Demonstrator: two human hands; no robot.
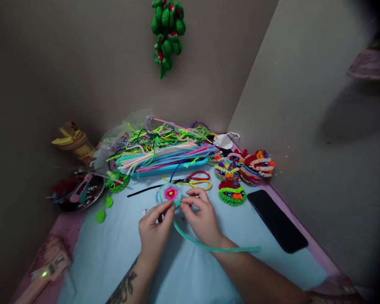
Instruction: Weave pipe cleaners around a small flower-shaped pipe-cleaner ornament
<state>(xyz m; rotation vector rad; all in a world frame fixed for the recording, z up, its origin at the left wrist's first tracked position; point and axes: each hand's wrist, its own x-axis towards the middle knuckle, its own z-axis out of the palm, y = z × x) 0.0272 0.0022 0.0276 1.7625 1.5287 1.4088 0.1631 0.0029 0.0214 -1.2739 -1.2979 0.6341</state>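
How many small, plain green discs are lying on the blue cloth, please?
2: the farther disc, near the green eyed piece, and the nearer disc, slightly left.

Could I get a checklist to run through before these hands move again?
1. Left hand pinching the fuzzy flower: ok.
2. Right hand at the flower's edge: ok.
3. Teal strip tucked in: not ok, its long tail is loose.
4. Scissors clear of the hands: ok, beyond the flower.
5. Phone clear of the hands: ok.
6. Pink tool cool: cannot tell, green light showing.
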